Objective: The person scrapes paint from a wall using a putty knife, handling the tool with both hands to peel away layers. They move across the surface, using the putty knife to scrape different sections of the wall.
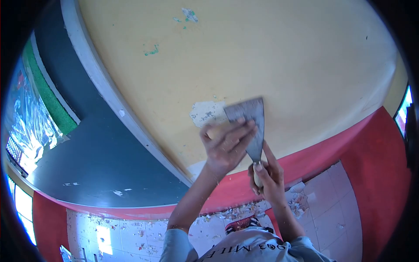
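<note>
My right hand (271,178) is wrapped round the pale handle of a wide paint scraper (253,118), whose metal blade points up over the cream wall (305,65). My left hand (227,146), slightly blurred, has its fingers stretched out across the face of the blade, thumb apart. Just left of the blade is a whitish bare patch (207,111) with grey specks where the paint is off. Whether the blade edge touches the wall cannot be made out.
Higher on the wall is a small chipped spot (190,15) with green flecks. A pale trim strip (111,102) borders a dark panel (126,170) at left. A red band (349,135) runs along the wall's bottom. Paint flakes (299,205) litter the tiled floor (329,205).
</note>
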### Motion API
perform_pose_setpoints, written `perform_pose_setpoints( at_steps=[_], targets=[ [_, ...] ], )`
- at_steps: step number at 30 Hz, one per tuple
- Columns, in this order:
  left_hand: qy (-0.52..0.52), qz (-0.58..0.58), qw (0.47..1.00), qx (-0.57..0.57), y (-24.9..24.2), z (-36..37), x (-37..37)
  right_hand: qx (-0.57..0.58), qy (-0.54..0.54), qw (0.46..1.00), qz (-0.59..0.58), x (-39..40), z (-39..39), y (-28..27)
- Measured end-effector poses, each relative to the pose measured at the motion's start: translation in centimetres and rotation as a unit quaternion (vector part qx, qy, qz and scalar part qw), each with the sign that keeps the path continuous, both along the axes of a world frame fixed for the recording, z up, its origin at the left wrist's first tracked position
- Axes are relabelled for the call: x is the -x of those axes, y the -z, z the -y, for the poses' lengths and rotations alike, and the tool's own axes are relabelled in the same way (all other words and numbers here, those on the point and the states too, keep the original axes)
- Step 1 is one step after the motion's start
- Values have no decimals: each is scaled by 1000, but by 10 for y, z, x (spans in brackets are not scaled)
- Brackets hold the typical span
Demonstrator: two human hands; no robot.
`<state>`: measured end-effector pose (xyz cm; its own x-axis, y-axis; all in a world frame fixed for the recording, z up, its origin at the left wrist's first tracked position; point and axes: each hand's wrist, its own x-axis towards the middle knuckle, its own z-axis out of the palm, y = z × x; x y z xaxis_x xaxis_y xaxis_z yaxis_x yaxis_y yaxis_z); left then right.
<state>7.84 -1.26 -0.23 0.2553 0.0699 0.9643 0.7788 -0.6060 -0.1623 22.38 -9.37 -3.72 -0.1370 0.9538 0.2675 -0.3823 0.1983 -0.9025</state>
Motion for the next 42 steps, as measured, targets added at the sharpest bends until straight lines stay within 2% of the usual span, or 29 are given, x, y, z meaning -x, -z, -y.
perform_pose_setpoints(
  at_steps=[3,8,14,15,19,23,25,29,35,39,42],
  targets=[
    [20,28,999,3,-20,-3,2,-30,-11,999,-7,2,-3,-14],
    [12,-27,999,20,19,0,3,17,1,1000,-17,1,5,21],
    [16,9,1000,-11,-20,-2,5,-27,-9,1000,1,5,-2,-19],
    [25,29,999,-4,-16,-2,2,-19,-13,1000,7,3,0,-17],
    [28,-9,999,17,12,2,1,35,4,999,-14,2,10,9],
    [19,29,999,-17,-18,-3,5,-15,-3,1000,19,3,3,-21],
    [25,37,999,-2,-14,-2,3,-42,-5,999,21,3,1,-25],
    [31,20,999,19,17,0,2,18,0,1000,-4,0,7,13],
    [25,46,998,-16,-22,-4,8,-44,-17,999,22,4,-3,-23],
    [4,17,1000,17,7,4,3,-3,-10,1000,-5,3,4,5],
    [12,21,1000,-7,10,-2,6,-5,-13,1000,7,5,1,3]
  ],
)
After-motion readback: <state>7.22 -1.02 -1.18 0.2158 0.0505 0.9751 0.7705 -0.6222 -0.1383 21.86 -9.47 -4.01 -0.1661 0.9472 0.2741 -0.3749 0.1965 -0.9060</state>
